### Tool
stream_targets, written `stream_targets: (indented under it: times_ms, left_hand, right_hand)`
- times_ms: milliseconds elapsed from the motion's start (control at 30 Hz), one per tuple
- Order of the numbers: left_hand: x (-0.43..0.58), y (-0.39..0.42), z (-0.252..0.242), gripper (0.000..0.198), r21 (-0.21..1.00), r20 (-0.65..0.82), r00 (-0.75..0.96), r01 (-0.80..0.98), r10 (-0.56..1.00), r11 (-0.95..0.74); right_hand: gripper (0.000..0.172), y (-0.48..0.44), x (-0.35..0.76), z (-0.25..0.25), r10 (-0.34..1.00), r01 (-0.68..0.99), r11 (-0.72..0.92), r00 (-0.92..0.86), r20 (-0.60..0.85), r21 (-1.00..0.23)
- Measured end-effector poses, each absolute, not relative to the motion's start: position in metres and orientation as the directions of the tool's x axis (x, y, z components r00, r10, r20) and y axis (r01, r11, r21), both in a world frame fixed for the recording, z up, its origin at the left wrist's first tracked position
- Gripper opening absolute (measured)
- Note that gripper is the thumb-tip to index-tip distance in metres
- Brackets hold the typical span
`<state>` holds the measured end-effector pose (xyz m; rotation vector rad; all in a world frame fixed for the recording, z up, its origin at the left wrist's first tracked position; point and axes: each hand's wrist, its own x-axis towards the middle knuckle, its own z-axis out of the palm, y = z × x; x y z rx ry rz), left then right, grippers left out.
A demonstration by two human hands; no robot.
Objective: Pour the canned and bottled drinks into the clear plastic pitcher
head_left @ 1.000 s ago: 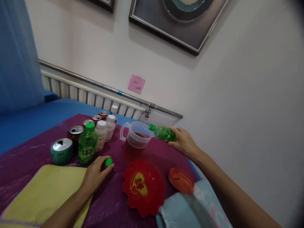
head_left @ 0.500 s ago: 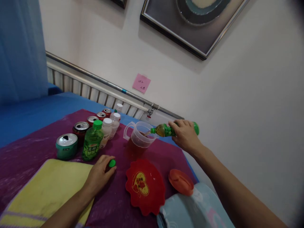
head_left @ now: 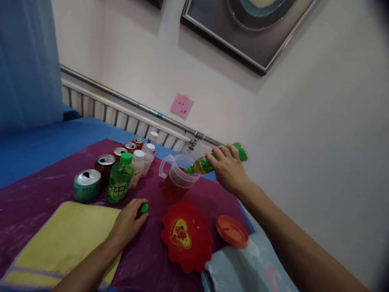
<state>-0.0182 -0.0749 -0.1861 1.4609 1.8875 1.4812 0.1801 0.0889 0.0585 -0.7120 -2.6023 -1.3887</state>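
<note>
My right hand [head_left: 230, 168] is wrapped round a green-labelled bottle [head_left: 203, 165], tilted with its mouth down over the rim of a clear plastic pitcher [head_left: 179, 178]. Amber liquid shows inside the bottle, and reddish-brown liquid fills much of the pitcher. Low over the purple cloth, my left hand [head_left: 130, 221] pinches a green bottle cap [head_left: 144, 208] between thumb and fingers. Close beyond that hand stands a capped green bottle [head_left: 119, 180]. A red scalloped plate [head_left: 197, 239] lies between my two arms, in front of the pitcher.
Drink cans [head_left: 87, 184] and white-capped bottles [head_left: 139, 166] line up at the left. A yellow towel [head_left: 67, 239] lies nearest me. An orange lid [head_left: 232, 231] rests beside a light blue cloth item [head_left: 237, 267]. A radiator [head_left: 109, 115] and pipe run along the wall behind.
The bottle in my right hand has tipped more steeply, its base up and its mouth slightly lower and further left. Liquid in the pitcher looks higher. My left hand keeps its place.
</note>
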Motion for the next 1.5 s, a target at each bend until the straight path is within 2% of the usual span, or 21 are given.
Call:
stream_targets:
  times_ms: [433, 867, 1033, 1167, 1267, 1333, 1400, 1500]
  left_hand:
    - [-0.018, -0.075, -0.186, 0.03, 0.873, 0.336, -0.439, 0.477, 0.834, -0.1]
    - [-0.019, -0.075, -0.185, 0.029, 0.866, 0.344, -0.429, 0.489, 0.836, -0.106]
    - [-0.019, -0.075, -0.187, 0.028, 0.857, 0.347, -0.43, 0.505, 0.833, -0.097]
    - [-0.019, -0.074, -0.189, 0.028, 0.845, 0.347, -0.425, 0.529, 0.836, -0.081]
    - [-0.018, -0.073, -0.191, 0.03, 0.84, 0.343, -0.418, 0.538, 0.841, -0.076]
    - [-0.018, -0.072, -0.193, 0.031, 0.834, 0.341, -0.417, 0.547, 0.842, -0.068]
    - [-0.017, -0.071, -0.195, 0.032, 0.825, 0.336, -0.42, 0.564, 0.843, -0.048]
    - [-0.016, -0.07, -0.196, 0.031, 0.803, 0.332, -0.423, 0.596, 0.843, -0.018]
  right_hand:
    - [0.039, 0.088, 0.177, 0.056, 0.368, 0.457, 0.482, -0.88, 0.3, 0.747]
    - [0.036, 0.086, 0.18, 0.054, 0.342, 0.458, 0.414, -0.879, 0.332, 0.787]
    - [0.037, 0.085, 0.186, 0.051, 0.33, 0.499, 0.409, -0.861, 0.386, 0.764]
    - [0.038, 0.088, 0.195, 0.045, 0.316, 0.564, 0.436, -0.826, 0.467, 0.701]
    - [0.041, 0.095, 0.208, 0.033, 0.339, 0.65, 0.492, -0.756, 0.56, 0.579]
    - [0.046, 0.103, 0.218, 0.02, 0.383, 0.708, 0.561, -0.681, 0.624, 0.429]
    - [0.05, 0.111, 0.229, 0.005, 0.472, 0.758, 0.624, -0.561, 0.68, 0.191]
    - [0.053, 0.115, 0.239, -0.019, 0.68, 0.716, 0.631, -0.324, 0.658, -0.299]
